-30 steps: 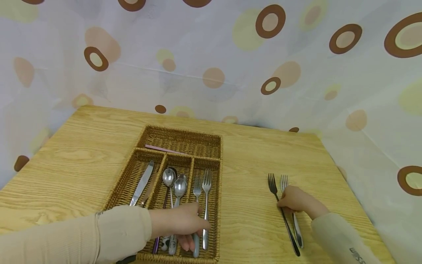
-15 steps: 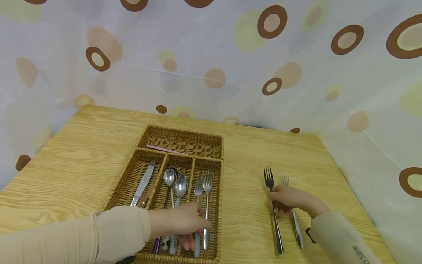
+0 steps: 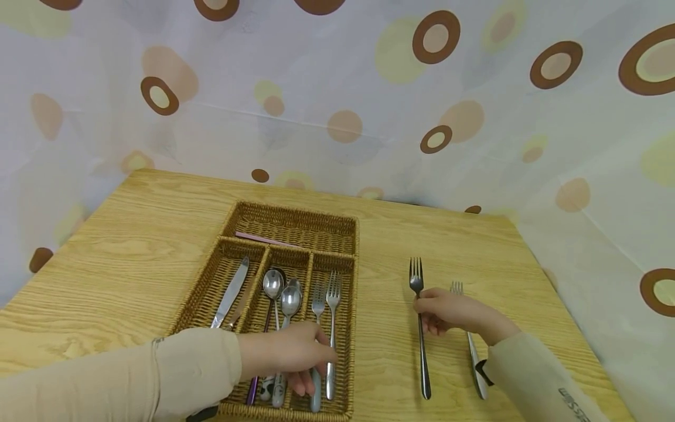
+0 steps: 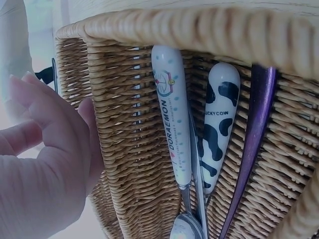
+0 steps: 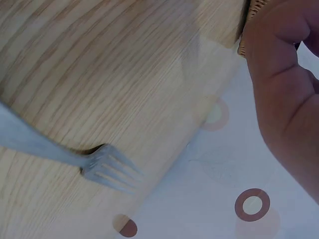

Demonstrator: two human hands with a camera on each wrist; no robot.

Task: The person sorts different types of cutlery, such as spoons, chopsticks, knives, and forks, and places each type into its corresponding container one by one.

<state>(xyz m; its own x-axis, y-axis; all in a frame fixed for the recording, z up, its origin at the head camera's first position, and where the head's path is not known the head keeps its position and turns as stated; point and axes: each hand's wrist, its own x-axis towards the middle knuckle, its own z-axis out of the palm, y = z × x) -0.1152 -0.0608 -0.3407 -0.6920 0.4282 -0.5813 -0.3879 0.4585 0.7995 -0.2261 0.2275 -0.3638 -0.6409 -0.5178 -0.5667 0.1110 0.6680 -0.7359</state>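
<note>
With curled fingers, my right hand [image 3: 450, 309] pinches a dark fork [image 3: 424, 366] partway along its handle, over the wood right of the wicker cutlery tray [image 3: 354, 328]. A silver fork [image 3: 476, 369] lies on the table partly behind that hand; its tines also show in the right wrist view [image 5: 112, 167]. My left hand [image 3: 297, 351] hangs loosely curled over the tray's right compartment, above a blue-handled fork [image 3: 315, 390] and a silver fork [image 3: 333, 299]. The left wrist view shows nothing held between that hand's visible fingers.
Spoons [image 3: 290, 300] fill the tray's middle compartment, among them a cow-patterned handle [image 4: 218, 127] and a purple one [image 4: 256, 114]. A table knife [image 3: 231, 293] lies in the left compartment, and a pink stick [image 3: 263, 238] in the back one. Patterned cloth [image 3: 316, 88] hangs behind the table.
My right hand has taken the dark fork off the table beside the silver one, turned it nearly straight and moved it left. The left hand has stayed in place.
</note>
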